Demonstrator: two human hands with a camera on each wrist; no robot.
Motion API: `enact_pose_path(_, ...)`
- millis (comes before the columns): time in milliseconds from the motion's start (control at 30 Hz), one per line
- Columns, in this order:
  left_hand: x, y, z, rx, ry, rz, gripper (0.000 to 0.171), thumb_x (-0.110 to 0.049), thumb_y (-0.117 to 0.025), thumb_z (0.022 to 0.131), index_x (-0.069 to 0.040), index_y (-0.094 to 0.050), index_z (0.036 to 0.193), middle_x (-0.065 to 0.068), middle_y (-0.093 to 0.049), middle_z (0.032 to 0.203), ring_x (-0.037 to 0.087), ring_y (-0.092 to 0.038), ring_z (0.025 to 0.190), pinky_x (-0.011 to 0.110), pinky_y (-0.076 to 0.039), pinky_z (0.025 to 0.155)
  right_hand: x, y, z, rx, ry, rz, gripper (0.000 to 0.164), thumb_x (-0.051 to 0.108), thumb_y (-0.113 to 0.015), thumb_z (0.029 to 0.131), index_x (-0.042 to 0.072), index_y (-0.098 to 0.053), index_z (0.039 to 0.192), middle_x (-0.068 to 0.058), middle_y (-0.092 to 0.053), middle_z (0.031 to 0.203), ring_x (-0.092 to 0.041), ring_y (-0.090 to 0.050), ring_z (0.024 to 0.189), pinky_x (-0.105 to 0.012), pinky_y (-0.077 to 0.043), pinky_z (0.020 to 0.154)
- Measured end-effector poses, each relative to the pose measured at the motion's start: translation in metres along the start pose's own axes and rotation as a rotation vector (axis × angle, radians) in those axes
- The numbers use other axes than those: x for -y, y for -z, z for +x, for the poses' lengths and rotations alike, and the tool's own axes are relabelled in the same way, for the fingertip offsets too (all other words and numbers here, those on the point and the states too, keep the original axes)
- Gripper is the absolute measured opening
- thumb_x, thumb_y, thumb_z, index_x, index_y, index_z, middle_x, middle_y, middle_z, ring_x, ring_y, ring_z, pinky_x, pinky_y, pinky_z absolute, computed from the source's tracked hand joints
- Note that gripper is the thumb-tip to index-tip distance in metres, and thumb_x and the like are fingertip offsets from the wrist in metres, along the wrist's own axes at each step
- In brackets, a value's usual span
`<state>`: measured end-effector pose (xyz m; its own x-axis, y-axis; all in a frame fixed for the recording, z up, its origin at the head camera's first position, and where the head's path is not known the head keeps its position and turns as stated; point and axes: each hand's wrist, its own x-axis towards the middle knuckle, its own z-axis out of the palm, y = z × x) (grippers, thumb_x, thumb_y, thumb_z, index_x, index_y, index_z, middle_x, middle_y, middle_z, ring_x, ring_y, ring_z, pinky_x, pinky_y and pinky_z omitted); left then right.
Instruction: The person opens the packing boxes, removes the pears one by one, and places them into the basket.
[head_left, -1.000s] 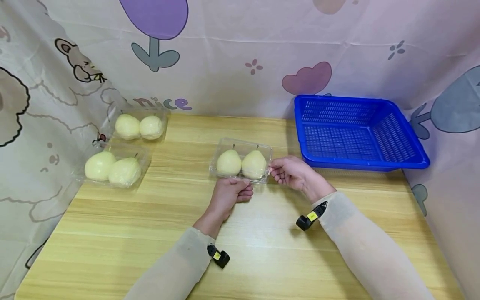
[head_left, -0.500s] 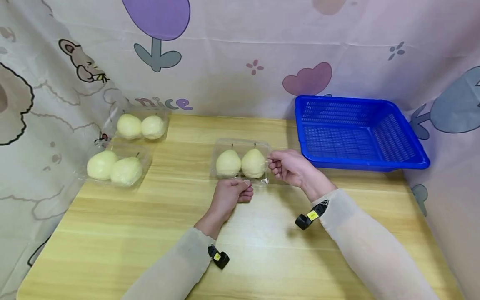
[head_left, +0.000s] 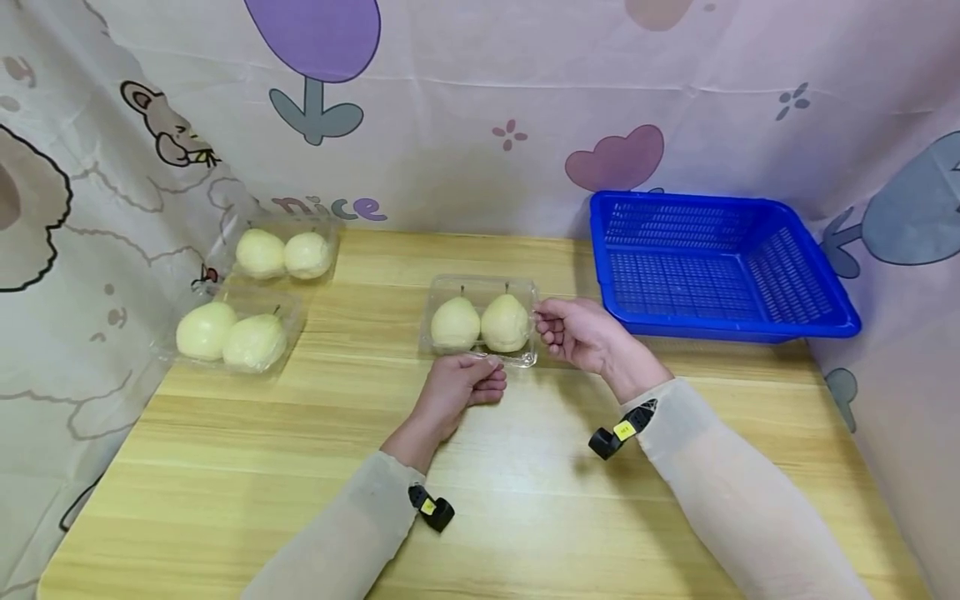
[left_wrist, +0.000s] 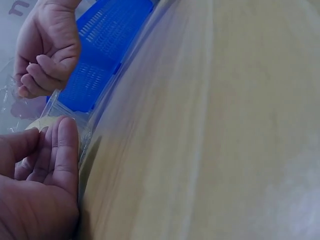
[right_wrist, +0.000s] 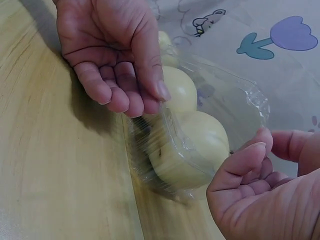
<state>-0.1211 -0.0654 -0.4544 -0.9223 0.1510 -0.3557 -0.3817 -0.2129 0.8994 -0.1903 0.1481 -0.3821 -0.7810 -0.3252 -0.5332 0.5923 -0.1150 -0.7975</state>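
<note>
A clear plastic clamshell box [head_left: 517, 360] stands mid-table with two pale yellow pears [head_left: 455, 323] inside, stems toward the back. My left hand [head_left: 457, 385] pinches the box's front edge between thumb and fingers. At the right side my right hand [head_left: 581, 333] pinches the plastic edge, its other fingers curled. In the right wrist view, clear plastic [right_wrist: 255, 100] rises above the pears [right_wrist: 197, 140] to the right hand's [right_wrist: 265, 190] fingertips, while the left hand [right_wrist: 112, 60] holds the near rim. The left wrist view catches only a corner of the box, partly hidden by the left hand [left_wrist: 42, 175].
Two more clear boxes, each with two pears [head_left: 228, 333] [head_left: 281, 252], stand at the table's left edge. A blue plastic basket [head_left: 720, 325] sits at the back right, just beyond the right hand. Printed curtains [head_left: 450, 167] hang along the back and sides.
The right hand has shifted slightly away from me along the box's right side. The box has turned a little and slid slightly left, while the left hand stays at its front edge.
</note>
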Motion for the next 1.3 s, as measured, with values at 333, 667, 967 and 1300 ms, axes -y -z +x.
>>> enact_pose_path(333, 0.0, 0.003, 0.001, 0.001, -0.002, -0.039, 0.03, -0.011, -0.06, 0.108, 0.016, -0.068, 0.117, 0.005, -0.077, 0.088, 0.013, -0.076, 0.077, 0.025, -0.065, 0.073, 0.002, -0.005, 0.0, -0.001, 0.01, 0.014, 0.024, 0.014, -0.056, 0.108, 0.007, -0.066, 0.087, 0.005, -0.064, 0.068, -0.005, -0.056, 0.056, -0.017, -0.047, 0.051)
enact_pose_path(667, 0.0, 0.003, 0.001, -0.001, 0.003, -0.018, 0.028, -0.007, -0.062, 0.106, 0.017, -0.069, 0.117, 0.006, -0.077, 0.084, 0.013, -0.075, 0.075, 0.025, -0.066, 0.071, 0.018, -0.012, 0.0, -0.02, 0.01, 0.152, 0.032, 0.017, -0.05, 0.11, 0.009, -0.063, 0.082, 0.005, -0.058, 0.066, -0.006, -0.049, 0.056, -0.017, -0.042, 0.051)
enact_pose_path(967, 0.001, 0.002, 0.002, -0.008, 0.006, -0.018, 0.028, -0.009, -0.065, 0.105, 0.017, -0.07, 0.114, 0.007, -0.077, 0.083, 0.013, -0.075, 0.074, 0.026, -0.066, 0.071, 0.027, -0.011, 0.002, -0.038, 0.014, 0.216, 0.039, 0.019, -0.048, 0.111, 0.012, -0.062, 0.076, 0.005, -0.057, 0.065, -0.007, -0.048, 0.056, -0.018, -0.041, 0.051)
enact_pose_path(1300, 0.002, 0.003, 0.002, 0.005, -0.007, -0.016, 0.03, -0.009, -0.065, 0.105, 0.018, -0.069, 0.116, 0.008, -0.077, 0.083, 0.013, -0.075, 0.075, 0.025, -0.066, 0.071, 0.028, -0.007, 0.006, -0.086, 0.04, 0.203, 0.036, 0.022, -0.052, 0.11, 0.011, -0.063, 0.078, 0.005, -0.058, 0.065, -0.008, -0.049, 0.055, -0.019, -0.044, 0.051)
